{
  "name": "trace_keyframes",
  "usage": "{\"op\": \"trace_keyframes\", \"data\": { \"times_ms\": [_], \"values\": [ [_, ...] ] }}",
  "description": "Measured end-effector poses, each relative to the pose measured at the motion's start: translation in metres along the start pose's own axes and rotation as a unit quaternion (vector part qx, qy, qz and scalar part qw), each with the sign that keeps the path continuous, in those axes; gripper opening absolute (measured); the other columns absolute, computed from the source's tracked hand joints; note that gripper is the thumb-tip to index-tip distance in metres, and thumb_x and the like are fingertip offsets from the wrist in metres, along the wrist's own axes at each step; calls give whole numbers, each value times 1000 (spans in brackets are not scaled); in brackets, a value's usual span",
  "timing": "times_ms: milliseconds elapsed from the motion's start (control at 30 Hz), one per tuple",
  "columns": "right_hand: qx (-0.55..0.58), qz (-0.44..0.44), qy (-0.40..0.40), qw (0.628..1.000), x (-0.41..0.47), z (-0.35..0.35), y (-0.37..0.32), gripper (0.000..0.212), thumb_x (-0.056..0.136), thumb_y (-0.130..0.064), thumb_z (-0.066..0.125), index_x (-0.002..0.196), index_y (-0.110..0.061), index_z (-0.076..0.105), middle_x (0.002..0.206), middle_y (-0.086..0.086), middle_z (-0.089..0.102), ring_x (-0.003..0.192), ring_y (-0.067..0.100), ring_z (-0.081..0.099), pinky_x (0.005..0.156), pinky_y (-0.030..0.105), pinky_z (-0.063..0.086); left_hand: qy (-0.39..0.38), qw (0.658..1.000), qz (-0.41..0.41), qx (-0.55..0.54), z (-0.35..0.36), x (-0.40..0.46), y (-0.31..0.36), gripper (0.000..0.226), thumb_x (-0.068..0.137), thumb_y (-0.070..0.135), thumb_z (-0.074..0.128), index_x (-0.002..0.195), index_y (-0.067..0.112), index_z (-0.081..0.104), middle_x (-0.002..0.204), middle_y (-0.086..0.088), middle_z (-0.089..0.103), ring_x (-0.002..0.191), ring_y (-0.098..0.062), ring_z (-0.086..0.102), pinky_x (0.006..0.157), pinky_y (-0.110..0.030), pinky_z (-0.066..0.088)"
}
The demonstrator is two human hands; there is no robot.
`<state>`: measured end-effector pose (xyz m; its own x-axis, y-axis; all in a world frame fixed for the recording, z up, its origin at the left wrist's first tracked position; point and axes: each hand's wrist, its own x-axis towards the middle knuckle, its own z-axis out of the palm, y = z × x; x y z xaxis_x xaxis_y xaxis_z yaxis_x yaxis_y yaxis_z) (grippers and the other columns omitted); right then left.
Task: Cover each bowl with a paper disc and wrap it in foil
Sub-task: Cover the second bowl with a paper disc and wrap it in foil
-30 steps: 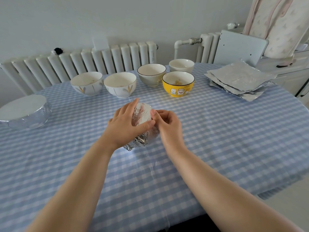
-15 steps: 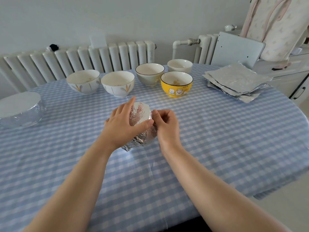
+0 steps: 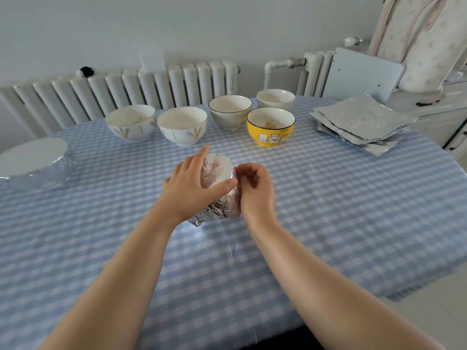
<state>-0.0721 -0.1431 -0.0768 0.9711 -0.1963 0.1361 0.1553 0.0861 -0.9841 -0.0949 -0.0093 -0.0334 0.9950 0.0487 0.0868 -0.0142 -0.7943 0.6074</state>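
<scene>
**Second bowl being wrapped; five bowls left uncovered**

A table [image 3: 353, 223] under a blue checked cloth is seen, with the work spread across it. At the far left edge one large bowl [image 3: 38, 170] is already finished: a white paper disc lies flat on top and foil is folded up round its sides. To the right a stack of foil sheets [image 3: 364, 125] is kept ready. Along the back, five bowls are left open and unwrapped: two white ones with leaf marks [image 3: 130, 122] [image 3: 182, 126], a grey-green one [image 3: 230, 111], a small white one [image 3: 275, 98] and a yellow one [image 3: 270, 127].

In the middle, a small foil-wrapped bowl [image 3: 219, 195] is being worked on, tipped toward the camera. It is steadied by the left hand [image 3: 192, 183], whose fingers and thumb are wrapped over its top. Foil at its right side is pinched by the curled fingers of the right hand [image 3: 255, 188].

By judgement, the task is under a third done.
</scene>
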Motion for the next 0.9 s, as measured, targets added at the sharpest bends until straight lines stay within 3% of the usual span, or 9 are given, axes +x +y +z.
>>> {"op": "trace_keyframes", "data": {
  "times_ms": [100, 200, 333, 467, 567, 700, 800, 900],
  "values": [
    [33, 37, -6, 999, -2, -7, -9, 31, 97, 3, 39, 91, -18, 61, 90, -5, 67, 75, -4, 63, 66, 12, 47, -9, 999, 2, 40, 2, 2, 3, 119, 53, 94, 35, 155, 37, 11, 160, 10, 23, 147, -15, 19, 116, -50, 20],
    [15, 90, -23, 996, -10, -13, -16, 16, 103, -23, 44, 94, -19, 56, 92, -4, 63, 83, 5, 61, 70, 18, 46, -20, 995, 8, 102, 6, 4, 8, 122, 55, 100, 29, 156, 35, 9, 161, 10, 20, 149, -16, 14, 115, -51, 18],
    [-49, 109, -74, 990, -12, -25, -17, 34, 95, -55, 50, 101, -21, 52, 95, -7, 61, 84, 4, 60, 68, 19, 41, -44, 988, -2, 151, 8, 8, 25, 114, 60, 90, 8, 157, 29, 11, 162, 6, 20, 150, -19, 13, 114, -52, 16],
    [-96, 122, -78, 985, -4, -32, -12, 28, 90, -39, 66, 105, -21, 52, 100, -9, 59, 83, 5, 58, 65, 22, 42, -77, 984, -22, 157, 5, 14, 36, 107, 64, 83, 0, 155, 29, 20, 161, 5, 24, 149, -19, 14, 115, -53, 17],
    [-75, 136, -79, 985, 0, -31, -7, 22, 89, -34, 66, 100, -22, 51, 95, -7, 57, 79, 11, 58, 68, 26, 43, -93, 986, -19, 139, -5, 21, 32, 112, 63, 93, 3, 152, 29, 29, 159, 1, 32, 147, -23, 20, 116, -53, 20],
    [-81, 145, -110, 980, 10, -31, -7, 18, 91, -32, 63, 98, -20, 52, 89, 1, 59, 71, 16, 58, 62, 32, 44, -147, 978, 0, 149, -20, 18, 21, 128, 48, 98, 19, 157, 29, 17, 162, 3, 24, 149, -24, 12, 118, -50, 18],
    [-105, 135, -159, 972, 27, -35, -15, 13, 92, -27, 63, 85, -18, 56, 79, 2, 62, 71, 17, 57, 67, 36, 45, -177, 972, -12, 155, -27, 7, 19, 135, 45, 100, 33, 157, 32, 5, 163, 6, 14, 149, -22, 4, 116, -53, 17],
    [-122, 126, -191, 966, 37, -38, -16, 16, 92, -33, 64, 87, -18, 60, 81, -2, 65, 74, 14, 60, 74, 37, 48, -164, 964, -8, 211, -22, -5, 20, 136, 47, 98, 40, 157, 32, -4, 163, 6, 11, 148, -23, 4, 115, -54, 18]
  ]
}}
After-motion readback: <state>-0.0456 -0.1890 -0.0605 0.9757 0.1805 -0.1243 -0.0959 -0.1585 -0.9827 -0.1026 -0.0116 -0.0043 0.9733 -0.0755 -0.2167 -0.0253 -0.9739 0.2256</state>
